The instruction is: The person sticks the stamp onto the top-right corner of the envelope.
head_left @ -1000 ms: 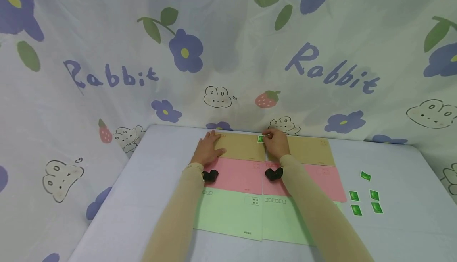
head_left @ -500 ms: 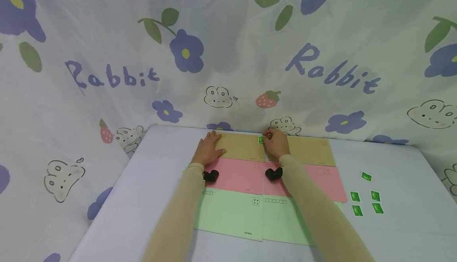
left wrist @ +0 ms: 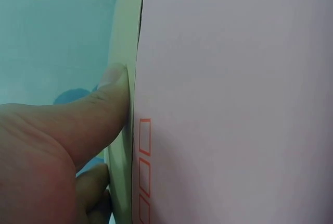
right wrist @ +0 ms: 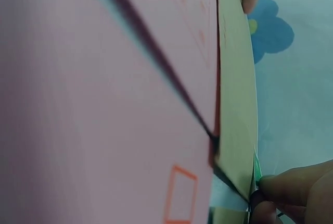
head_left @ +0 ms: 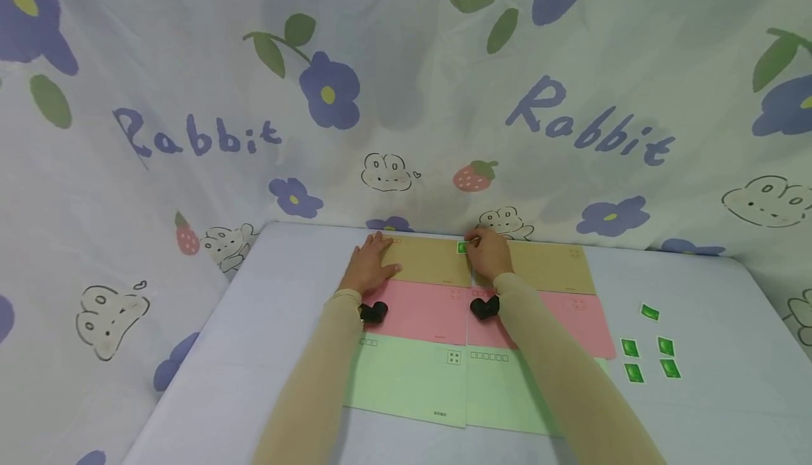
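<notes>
My left hand (head_left: 366,265) rests with fingers spread on the left end of the left brown envelope (head_left: 428,261). In the left wrist view its thumb (left wrist: 106,99) lies along that envelope, beyond a pink envelope (left wrist: 234,88). At the envelope's top right corner is a small green stamp (head_left: 462,247) with a white border. My right hand (head_left: 490,253) pinches the stamp's right edge between thumb and fingertips, over the seam with the right brown envelope (head_left: 539,266). The right wrist view shows only a sliver of the green stamp (right wrist: 258,169) beside the fingertips.
Pink envelopes (head_left: 421,311) and pale green envelopes (head_left: 406,380) lie in rows nearer me, edges meeting or overlapping. Several more green stamps (head_left: 665,346) lie on the white table (head_left: 710,310) at the right. A patterned cloth (head_left: 406,98) hangs behind the table.
My right hand has shifted very slightly left at the stamp. My left hand stays where it was, and the envelopes and loose stamps have not moved.
</notes>
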Available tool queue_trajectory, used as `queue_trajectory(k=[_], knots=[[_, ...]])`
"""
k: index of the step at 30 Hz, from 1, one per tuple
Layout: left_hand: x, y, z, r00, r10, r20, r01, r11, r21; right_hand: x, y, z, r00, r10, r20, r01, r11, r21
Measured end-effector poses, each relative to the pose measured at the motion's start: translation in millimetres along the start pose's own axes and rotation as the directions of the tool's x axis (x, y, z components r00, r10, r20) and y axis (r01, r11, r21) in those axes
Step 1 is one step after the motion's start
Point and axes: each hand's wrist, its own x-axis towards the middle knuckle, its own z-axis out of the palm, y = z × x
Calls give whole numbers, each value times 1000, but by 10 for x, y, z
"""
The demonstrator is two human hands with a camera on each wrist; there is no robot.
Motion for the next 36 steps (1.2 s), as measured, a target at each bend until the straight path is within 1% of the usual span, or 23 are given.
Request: queue_trajectory(k=[8,21,31,36], knots=[[-7,4,-22,1000,11,-6,-11,1000,-15,19,7,10,1000,6,9,-6,1000,-7],[-12,0,-24,1000,1,2,-1,1000,-15,10,-10,16,1000,-11,-2,11,1000,-28],[7,-9,-14,1000,-5,10,5,1000,-19,2,-18,4,1000,-9,1,9,1000,-21],[-1,-11,-10,1000,5,1,-5,1000,-20,-1,-10,-2,1000,-11,-1,11,1000,-8]])
